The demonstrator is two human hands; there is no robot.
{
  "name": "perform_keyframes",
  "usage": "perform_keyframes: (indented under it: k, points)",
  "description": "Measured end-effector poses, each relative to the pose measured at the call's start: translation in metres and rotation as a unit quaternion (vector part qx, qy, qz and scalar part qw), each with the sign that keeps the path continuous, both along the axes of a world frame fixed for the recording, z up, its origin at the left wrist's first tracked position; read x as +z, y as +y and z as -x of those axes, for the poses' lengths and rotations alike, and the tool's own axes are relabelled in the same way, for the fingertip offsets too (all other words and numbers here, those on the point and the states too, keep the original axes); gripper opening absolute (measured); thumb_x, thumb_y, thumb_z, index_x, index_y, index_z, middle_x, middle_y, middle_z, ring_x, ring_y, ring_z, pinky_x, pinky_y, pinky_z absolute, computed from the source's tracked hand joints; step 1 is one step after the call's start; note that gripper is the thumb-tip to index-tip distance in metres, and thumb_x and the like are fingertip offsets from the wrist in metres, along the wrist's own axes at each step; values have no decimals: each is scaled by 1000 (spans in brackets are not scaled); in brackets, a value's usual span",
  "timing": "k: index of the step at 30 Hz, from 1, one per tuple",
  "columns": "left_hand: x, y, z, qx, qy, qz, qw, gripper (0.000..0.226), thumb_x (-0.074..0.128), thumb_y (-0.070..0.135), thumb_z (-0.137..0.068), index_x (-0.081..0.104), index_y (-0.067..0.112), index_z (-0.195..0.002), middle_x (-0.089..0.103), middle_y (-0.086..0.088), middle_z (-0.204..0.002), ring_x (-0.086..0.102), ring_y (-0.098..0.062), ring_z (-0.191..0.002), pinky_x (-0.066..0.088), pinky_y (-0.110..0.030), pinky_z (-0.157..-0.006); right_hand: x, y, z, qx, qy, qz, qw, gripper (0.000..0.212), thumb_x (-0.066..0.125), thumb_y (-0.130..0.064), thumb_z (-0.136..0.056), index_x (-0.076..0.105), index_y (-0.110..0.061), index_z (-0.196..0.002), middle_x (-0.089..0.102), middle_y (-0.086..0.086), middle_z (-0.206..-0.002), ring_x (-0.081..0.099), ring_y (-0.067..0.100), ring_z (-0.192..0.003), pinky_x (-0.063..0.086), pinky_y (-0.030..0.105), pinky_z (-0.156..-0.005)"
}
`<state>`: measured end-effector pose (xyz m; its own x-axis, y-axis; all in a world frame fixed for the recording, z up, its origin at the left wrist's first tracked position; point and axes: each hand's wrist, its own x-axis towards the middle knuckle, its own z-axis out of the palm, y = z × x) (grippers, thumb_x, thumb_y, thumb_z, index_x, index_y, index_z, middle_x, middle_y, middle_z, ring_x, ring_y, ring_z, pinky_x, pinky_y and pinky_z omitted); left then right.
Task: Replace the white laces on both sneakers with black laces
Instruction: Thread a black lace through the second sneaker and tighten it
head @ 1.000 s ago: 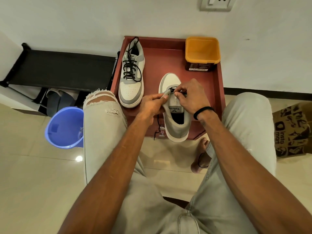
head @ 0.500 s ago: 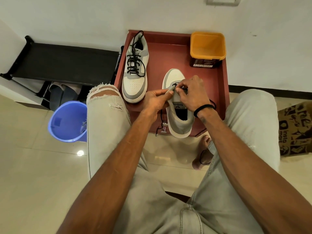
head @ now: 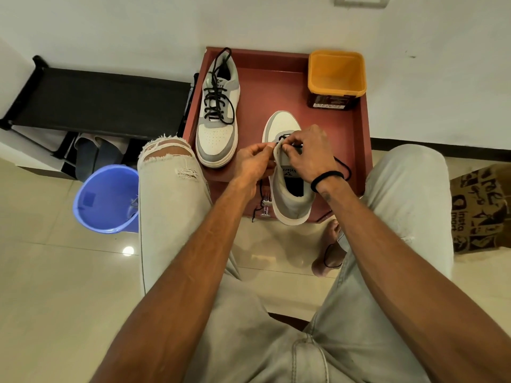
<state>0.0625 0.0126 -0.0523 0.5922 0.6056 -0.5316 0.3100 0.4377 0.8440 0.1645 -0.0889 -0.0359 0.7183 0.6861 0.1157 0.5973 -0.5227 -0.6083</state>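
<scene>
Sneakers are what I watch here, and both stand on the red table [head: 276, 87] against the far wall. At the far left I see a black rack [head: 105, 103], and near it on the floor a blue bucket [head: 106, 199]. The left sneaker [head: 217, 128] is on the left side of the table, toe toward me, already with a black lace. My left hand [head: 253, 161] pinches the edge of the right sneaker [head: 290, 200] at its eyelet side, fingers curled. This sneaker stands at the near edge of the table, heel toward me. My right hand [head: 311, 154] pinches the black lace [head: 343, 167] over the tongue; one end trails to the right. An orange tub [head: 336, 73] stands in the far right corner of the table. A brown paper bag [head: 481, 208] is on the floor at the right.
</scene>
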Motion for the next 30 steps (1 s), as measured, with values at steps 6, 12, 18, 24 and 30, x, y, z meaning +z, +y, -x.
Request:
perform_keyframes:
  k: [6,12,18,24,30]
  points:
    - [0,-4,-5,8,-6,-27,1000,3,71,18,-98,72,19,-100,75,-4,-94,67,-20,-79,60,-45,-87,4,-4,1,-4,-3,6,1000,11,74,-15,-92,81,-11,-99,59,-13,-83,50,-1,-77,35,-2,-66]
    - [-5,-2,-7,16,-5,-64,998,8,66,20,-101,70,14,-106,73,-5,-97,66,-18,-80,60,-39,-81,-7,-1,-3,3,-22,41,999,15,74,-15,-91,80,-19,-103,62,4,-107,60,16,-99,52,29,-88]
    - [-1,7,-5,128,-76,8,989,10,51,14,-108,57,11,-115,75,-9,-99,74,-20,-87,61,-31,-81,-19,-6,-14,-30,-30,61,997,28,65,-10,-84,78,-31,-98,67,3,-105,64,20,-98,58,38,-84]
    - [18,30,6,230,-209,218,925,18,40,14,-112,54,10,-102,71,-10,-77,72,-24,-72,63,-39,-78,-2,-9,-8,-30,-7,37,999,26,64,0,-87,81,-15,-100,76,6,-103,69,21,-97,52,26,-80]
    - [8,29,13,-94,17,-120,988,12,41,11,-109,52,14,-107,52,0,-71,50,-7,-49,52,-36,-65,-1,-9,-10,-31,8,11,999,27,61,4,-86,80,-9,-100,77,8,-103,71,20,-99,44,15,-81]
